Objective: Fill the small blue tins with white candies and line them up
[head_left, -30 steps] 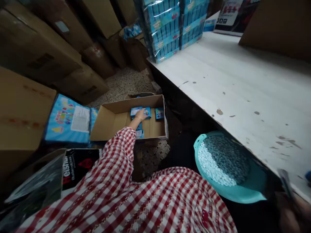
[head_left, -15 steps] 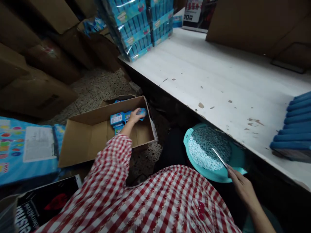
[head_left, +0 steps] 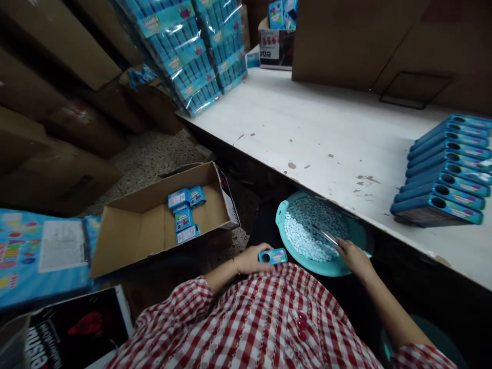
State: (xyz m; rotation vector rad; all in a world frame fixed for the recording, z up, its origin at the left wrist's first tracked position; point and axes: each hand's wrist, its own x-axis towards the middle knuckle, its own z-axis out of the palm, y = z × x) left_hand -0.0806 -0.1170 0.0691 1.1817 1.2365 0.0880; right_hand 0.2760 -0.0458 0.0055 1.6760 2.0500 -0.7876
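My left hand (head_left: 249, 260) is closed around a small blue box (head_left: 279, 255), held at my lap with its dark round spot facing up. Just right of it is a turquoise basin (head_left: 283, 229) that holds many small pale-blue pieces (head_left: 303, 238). My right hand (head_left: 355, 259) grips the handle of a metal scoop (head_left: 326, 234) over the basin; the scoop's far end dips among the pieces. Left of my lap, an open cardboard box (head_left: 130, 220) contains several small blue boxes (head_left: 183, 217).
A white worktop (head_left: 269, 118) with chipped paint runs across the right. On it are a row of blue boxes (head_left: 442, 174), wrapped stacks (head_left: 188, 56) and a printed carton (head_left: 277, 48). Large cartons (head_left: 54, 169) stand at the left, near a black box (head_left: 80, 328).
My left hand has come out of the cardboard box with a small blue box and moved right to my lap. My right hand stays at the basin with the scoop. The view has shifted right.
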